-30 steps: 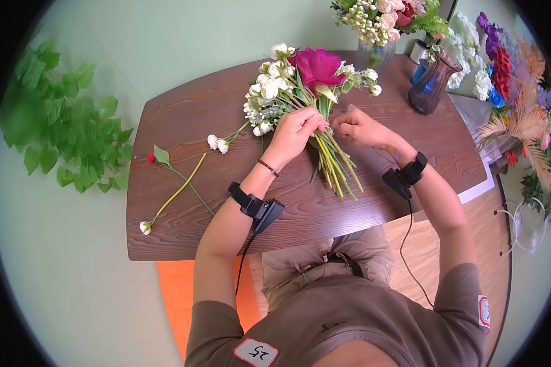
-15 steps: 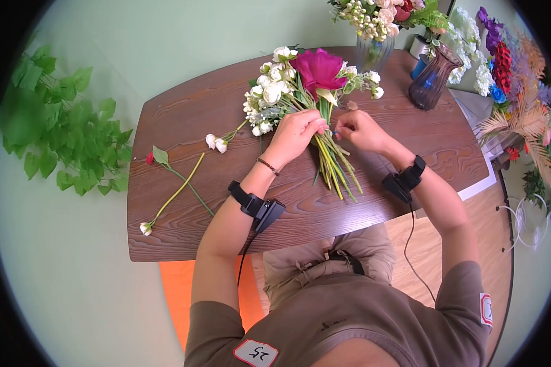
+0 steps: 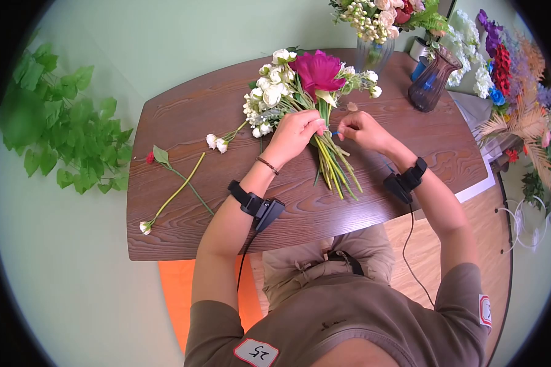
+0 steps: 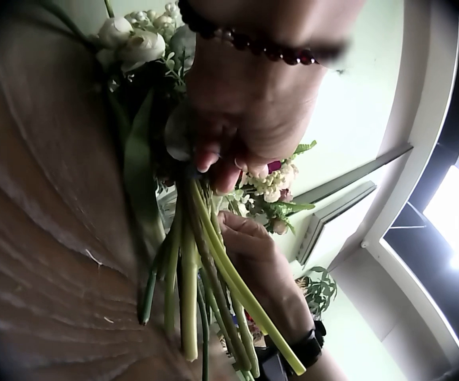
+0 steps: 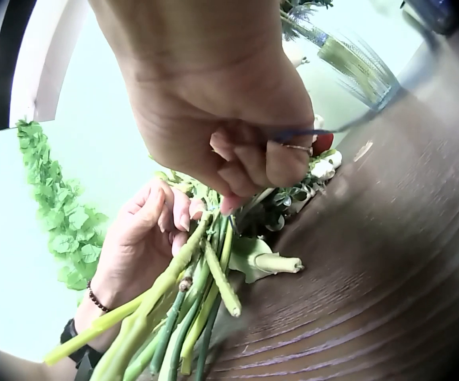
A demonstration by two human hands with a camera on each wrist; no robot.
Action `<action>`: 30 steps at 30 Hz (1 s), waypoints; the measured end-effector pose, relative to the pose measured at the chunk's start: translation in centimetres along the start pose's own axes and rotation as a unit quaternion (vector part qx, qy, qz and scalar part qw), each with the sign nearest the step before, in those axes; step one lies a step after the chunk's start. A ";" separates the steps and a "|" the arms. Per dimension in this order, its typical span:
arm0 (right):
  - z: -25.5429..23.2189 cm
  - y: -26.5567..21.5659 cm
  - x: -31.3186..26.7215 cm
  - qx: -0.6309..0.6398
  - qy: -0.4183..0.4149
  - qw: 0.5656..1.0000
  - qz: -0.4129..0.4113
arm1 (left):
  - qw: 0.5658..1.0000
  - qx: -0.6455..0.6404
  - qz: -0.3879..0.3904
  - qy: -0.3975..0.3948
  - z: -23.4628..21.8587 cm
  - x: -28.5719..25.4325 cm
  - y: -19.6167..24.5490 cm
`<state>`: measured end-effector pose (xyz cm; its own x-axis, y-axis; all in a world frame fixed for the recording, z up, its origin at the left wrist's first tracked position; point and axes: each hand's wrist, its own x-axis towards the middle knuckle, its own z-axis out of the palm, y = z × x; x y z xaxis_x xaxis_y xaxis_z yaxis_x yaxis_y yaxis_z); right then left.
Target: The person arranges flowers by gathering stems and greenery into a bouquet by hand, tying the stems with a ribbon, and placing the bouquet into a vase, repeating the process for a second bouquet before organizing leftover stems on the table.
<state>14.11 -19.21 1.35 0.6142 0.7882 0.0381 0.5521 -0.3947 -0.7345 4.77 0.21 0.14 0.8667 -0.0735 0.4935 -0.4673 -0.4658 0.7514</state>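
Observation:
My left hand (image 3: 297,136) grips a bouquet around its stems, just beneath the blooms. A large magenta flower (image 3: 318,72) tops the bunch, with small white roses (image 3: 272,92) clustered at its left. Bare green stems (image 3: 333,168) fan out below the fist toward the table's front edge. Close beside the stems on the right, my right hand (image 3: 366,133) has curled fingers pinching a thin blue strand (image 5: 345,128). That strand trails off to the right in the right wrist view. In the left wrist view the right hand (image 4: 249,238) appears behind the stems (image 4: 190,294).
Left on the table (image 3: 183,116) lie a white rose stem (image 3: 179,185), a small red flower (image 3: 150,158) and white blooms (image 3: 217,144). A dark glass vase (image 3: 431,82) stands at the back right, near a clear vase (image 3: 373,55) of flowers. Green leaves (image 3: 61,116) hang at left.
The right hand has shifted slightly, and its blue strand shows more plainly between it and the stems. The left hand keeps its grip on the bouquet in the same place.

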 end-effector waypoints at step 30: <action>1.1 -1.1 2.3 0.436 0.004 0.897 -0.068 | 0.998 -0.020 0.048 0.034 -1.1 0.4 0.9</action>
<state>14.29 -16.38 1.53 0.5811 0.7957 0.1706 -0.0266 0.2280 -0.9733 4.53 0.74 1.50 0.8046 -0.0549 0.5913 -0.5552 -0.4230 0.7161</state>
